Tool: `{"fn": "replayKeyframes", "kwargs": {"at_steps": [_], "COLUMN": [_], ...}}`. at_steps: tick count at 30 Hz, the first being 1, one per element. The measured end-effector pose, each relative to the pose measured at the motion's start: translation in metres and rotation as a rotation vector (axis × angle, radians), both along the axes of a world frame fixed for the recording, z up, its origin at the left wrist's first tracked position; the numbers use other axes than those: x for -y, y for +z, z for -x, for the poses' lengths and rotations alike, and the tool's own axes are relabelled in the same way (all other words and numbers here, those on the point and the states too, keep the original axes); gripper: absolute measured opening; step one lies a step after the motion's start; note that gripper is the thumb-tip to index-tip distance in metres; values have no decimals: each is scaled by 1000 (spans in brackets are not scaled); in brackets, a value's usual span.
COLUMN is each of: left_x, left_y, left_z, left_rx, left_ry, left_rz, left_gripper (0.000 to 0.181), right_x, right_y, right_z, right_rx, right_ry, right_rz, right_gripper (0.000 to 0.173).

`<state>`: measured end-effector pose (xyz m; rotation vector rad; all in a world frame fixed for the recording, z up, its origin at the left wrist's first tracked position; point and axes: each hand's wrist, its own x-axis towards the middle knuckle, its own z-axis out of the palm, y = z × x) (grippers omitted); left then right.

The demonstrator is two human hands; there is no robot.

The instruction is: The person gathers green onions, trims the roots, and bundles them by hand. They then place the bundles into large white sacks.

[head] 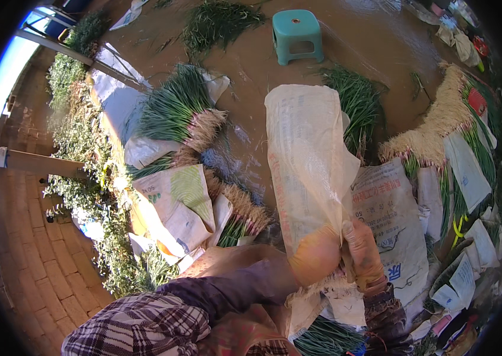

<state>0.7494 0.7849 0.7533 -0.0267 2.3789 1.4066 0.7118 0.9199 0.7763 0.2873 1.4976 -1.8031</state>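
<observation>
A pale translucent woven plastic sack with faded printing stretches away from my hands over the wet floor. My right hand grips the sack's gathered near edge, thumb uppermost. Against the same edge, my left hand is bent, partly covered by the see-through sack; its fingers are hidden. Just below both hands, a whitish woven wrap lies around pale roots, and green scallion leaves spread out nearer my body. Another printed woven sack is spread flat to the right of my right hand.
Root-on scallion bundles lie at left, some under a printed sack. A long row of scallion roots curves along the right. A teal plastic stool stands ahead, beside loose greens. Leafy plants border a brick path.
</observation>
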Motion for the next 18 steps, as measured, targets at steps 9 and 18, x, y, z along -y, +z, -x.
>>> {"fn": "replayKeyframes", "kwargs": {"at_steps": [9, 18], "left_x": [7, 92], "left_y": [-8, -91], "left_z": [127, 245], "left_rx": [-93, -81], "left_ry": [-93, 152], "left_rz": [236, 64], "left_gripper": [16, 13], "right_x": [17, 111], "right_y": [-22, -92], "right_z": [136, 253], "right_rx": [-248, -847], "right_ry": [250, 413], "right_rz": [-97, -555], "right_gripper": [37, 34]}}
